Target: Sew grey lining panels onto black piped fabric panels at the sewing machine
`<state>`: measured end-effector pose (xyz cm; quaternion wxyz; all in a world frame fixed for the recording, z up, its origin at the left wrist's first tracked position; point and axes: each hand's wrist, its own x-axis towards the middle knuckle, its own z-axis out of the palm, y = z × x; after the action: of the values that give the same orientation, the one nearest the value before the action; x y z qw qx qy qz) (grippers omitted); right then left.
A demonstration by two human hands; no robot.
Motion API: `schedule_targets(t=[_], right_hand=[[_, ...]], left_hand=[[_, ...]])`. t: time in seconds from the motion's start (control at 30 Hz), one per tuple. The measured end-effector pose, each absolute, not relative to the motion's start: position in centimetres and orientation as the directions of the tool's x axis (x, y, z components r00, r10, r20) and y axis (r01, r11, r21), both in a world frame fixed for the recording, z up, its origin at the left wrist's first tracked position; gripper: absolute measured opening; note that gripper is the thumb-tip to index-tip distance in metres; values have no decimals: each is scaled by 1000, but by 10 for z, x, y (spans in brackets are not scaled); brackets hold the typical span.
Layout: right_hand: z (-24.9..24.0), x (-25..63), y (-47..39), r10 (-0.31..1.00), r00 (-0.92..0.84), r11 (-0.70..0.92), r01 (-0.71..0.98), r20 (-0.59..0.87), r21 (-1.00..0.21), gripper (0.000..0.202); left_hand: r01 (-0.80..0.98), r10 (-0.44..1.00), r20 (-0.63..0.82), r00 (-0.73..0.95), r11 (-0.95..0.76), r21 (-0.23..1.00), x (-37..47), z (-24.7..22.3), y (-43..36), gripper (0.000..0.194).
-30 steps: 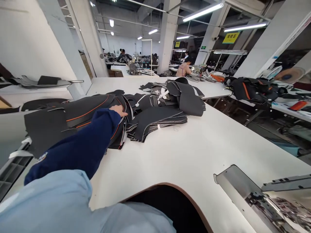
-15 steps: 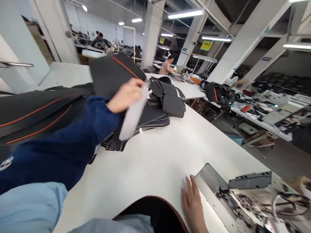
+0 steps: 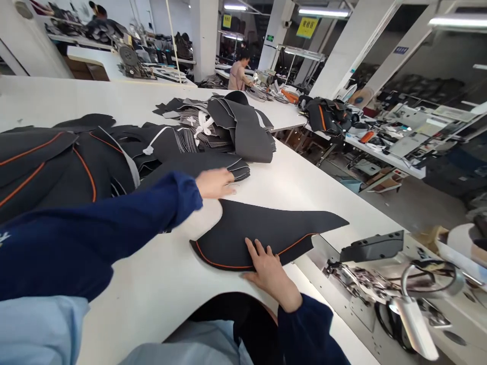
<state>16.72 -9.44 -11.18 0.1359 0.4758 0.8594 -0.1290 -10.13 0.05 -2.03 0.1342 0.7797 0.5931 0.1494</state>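
A dark fabric panel [image 3: 262, 223] with an orange line along its near edge lies flat on the white table [image 3: 152, 274]. My right hand [image 3: 268, 266] rests on that panel's near edge, fingers spread. Above the table, beyond the panel's far left corner, is my left hand [image 3: 216, 183], slightly blurred, its fingers apart and nothing visible in them. It is close to a stack of dark cut pieces [image 3: 198, 165]. Further left lie more dark panels [image 3: 85, 172] with orange lines.
At the right stands a sewing machine [image 3: 395, 284], its plate touching the panel's right end. Tied bundles of dark pieces [image 3: 251, 129] are piled at the back of the table. A person [image 3: 238, 73] sits at another table in the distance.
The orange-lined panel has come down from the left onto the table before me. My left hand has let go of it, and my right hand has moved left onto it. The view has shifted.
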Motion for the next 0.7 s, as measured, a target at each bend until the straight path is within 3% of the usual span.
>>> schedule_targets(t=[0.07, 0.13, 0.2, 0.3, 0.4, 0.57, 0.7], right_hand=[[-109, 155, -93, 802, -447, 466, 883, -397, -55, 93], [-117, 149, -97, 820, -429, 463, 887, -378, -2, 82], [-129, 153, -104, 818, -479, 514, 857, -318, 29, 76], [-143, 177, -116, 754, -614, 632, 775, -232, 2, 84], [-145, 208, -125, 703, -677, 684, 728, -218, -54, 87], [-143, 227, -135, 759, -620, 613, 783, -198, -105, 82], [-146, 226, -143, 770, -620, 609, 784, -148, -119, 80]], left_hand=[[982, 997, 66, 46, -57, 183, -135, -5, 23, 47], [999, 999, 17, -47, 47, 1, -159, -4, 35, 54], [993, 997, -36, -61, 57, -105, -172, -10, 40, 57], [979, 994, -93, -53, 33, -200, -176, -15, 46, 50], [965, 992, -120, -36, 4, -262, -173, -12, 51, 51], [954, 994, -104, 16, -46, -295, -170, -7, 55, 57], [969, 998, -55, 21, -34, -246, -168, -9, 58, 53]])
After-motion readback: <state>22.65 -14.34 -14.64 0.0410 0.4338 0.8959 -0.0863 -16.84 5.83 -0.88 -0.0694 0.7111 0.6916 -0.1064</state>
